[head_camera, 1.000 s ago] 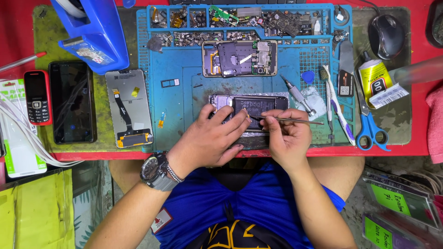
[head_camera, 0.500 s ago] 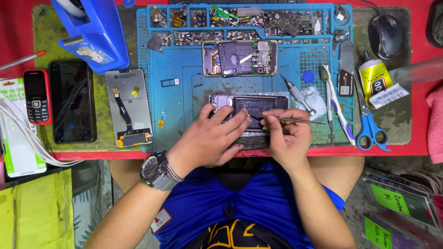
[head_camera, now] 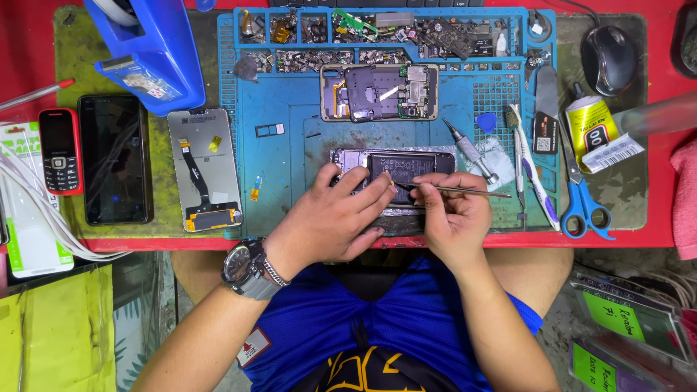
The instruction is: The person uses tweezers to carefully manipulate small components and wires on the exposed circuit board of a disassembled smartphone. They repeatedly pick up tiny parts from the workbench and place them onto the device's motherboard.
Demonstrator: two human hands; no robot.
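My left hand lies flat-curled over the near end of the open phone, fingers pressing its edge so it can't slide on the blue mat; it pins the phone without closing round it. My right hand is closed in a pinch on the tweezers, held low and nearly level so the tip reaches in sideways just beside my left fingertips, over the phone's dark middle. The phone sits at the mat's front edge, close to my body, which lets both wrists rest on the table. Just behind it lies a second frame with its boards bared, and the mat's back trays keep small parts apart. A screwdriver and scissors wait to the right, a loose screen to the left.
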